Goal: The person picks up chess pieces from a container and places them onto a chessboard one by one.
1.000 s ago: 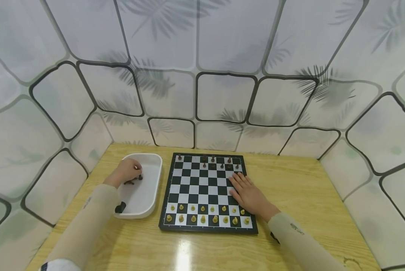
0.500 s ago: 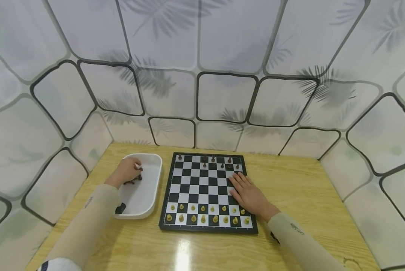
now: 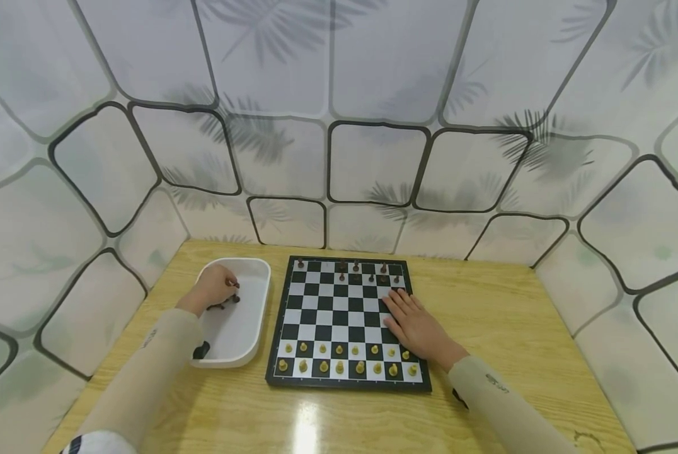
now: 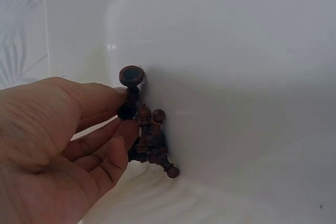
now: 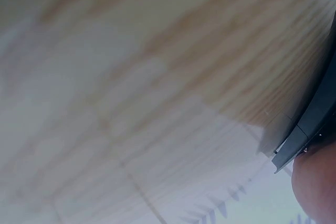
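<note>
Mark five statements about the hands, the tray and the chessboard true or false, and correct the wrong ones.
1. The left hand pinches a dark piece at the white tray. True.
2. The right hand rests on the chessboard. True.
3. The white tray stands on the chessboard's right. False: it stands on the left.
4. Yellow pieces stand in two rows at the near side. True.
5. No other pieces lie in the white tray. False: more dark pieces lie in it.

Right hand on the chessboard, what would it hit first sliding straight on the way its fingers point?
Probably the dark chess pieces toward the far right corner of the board; which one first is unclear.
</note>
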Tool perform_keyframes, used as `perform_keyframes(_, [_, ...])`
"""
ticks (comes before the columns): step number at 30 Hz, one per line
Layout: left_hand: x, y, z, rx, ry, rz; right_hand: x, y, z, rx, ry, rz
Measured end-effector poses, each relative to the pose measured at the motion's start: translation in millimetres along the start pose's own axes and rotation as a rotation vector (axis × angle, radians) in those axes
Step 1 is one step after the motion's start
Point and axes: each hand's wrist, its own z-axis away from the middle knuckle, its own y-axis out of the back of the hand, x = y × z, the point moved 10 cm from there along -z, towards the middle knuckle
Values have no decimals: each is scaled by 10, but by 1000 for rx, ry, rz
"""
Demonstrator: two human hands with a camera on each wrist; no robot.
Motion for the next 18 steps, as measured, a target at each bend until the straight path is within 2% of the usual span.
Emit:
perform_keyframes(11, [60, 20, 51, -7, -11, 1, -9, -5, -12, 17, 8, -6])
perform_keyframes(18, [50, 70, 38, 9, 8, 65, 4, -10, -8, -1, -2, -3])
